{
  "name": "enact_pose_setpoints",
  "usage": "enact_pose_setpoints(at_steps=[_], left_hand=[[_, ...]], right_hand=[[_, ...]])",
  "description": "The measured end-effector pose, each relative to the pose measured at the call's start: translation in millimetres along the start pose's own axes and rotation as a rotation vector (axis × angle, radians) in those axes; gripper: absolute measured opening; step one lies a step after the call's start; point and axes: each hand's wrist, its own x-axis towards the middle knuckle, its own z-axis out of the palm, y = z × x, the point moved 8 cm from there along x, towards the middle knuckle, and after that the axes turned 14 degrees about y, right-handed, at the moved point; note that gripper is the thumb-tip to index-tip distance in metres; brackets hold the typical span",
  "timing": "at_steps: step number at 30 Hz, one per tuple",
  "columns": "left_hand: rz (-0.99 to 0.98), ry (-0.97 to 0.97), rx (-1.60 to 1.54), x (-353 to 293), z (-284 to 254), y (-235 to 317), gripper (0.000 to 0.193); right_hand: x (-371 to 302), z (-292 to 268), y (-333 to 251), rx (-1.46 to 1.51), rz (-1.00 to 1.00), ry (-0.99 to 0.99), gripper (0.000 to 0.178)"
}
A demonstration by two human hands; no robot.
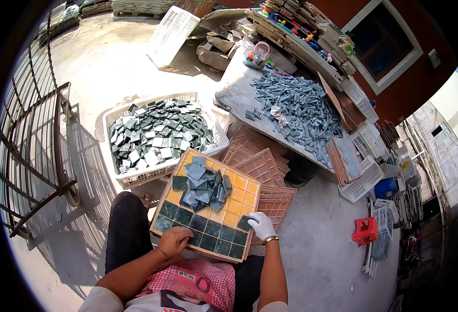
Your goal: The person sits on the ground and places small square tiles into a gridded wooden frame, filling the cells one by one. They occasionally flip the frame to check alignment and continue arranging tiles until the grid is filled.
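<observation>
Loose tiles (203,186) on grid tray (242,190), crate (135,179) behind.

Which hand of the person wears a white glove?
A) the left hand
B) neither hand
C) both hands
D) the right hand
D: the right hand, at the right edge of the yellow grid tray, is covered by a white glove, while the left hand rests bare on the dark green tiles near the tray's front edge.
</observation>
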Motion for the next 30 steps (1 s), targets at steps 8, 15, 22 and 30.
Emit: enact_pose_setpoints(at_steps=[8,15,22,30], left_hand=[[0.026,0.018,-0.009,-0.6,-2.0,4.3,0.013],[0.017,0.037,-0.014,-0.1,-1.1,2.1,0.013],[0.031,0.013,-0.025,-3.2,-0.6,-2.9,0.014],[0.057,0.009,-0.039,-5.0,0.9,-3.5,0.015]], right_hand=[[-8.8,4.0,-36.0,-0.159,-0.051,-0.070,0.026],[4.6,12.7,-60.7,-0.238,0.047,0.010,0.032],[53.5,49.9,-83.9,-0.211,0.275,0.070,0.049],[54.3,36.5,-81.5,-0.123,0.364,0.098,0.042]])
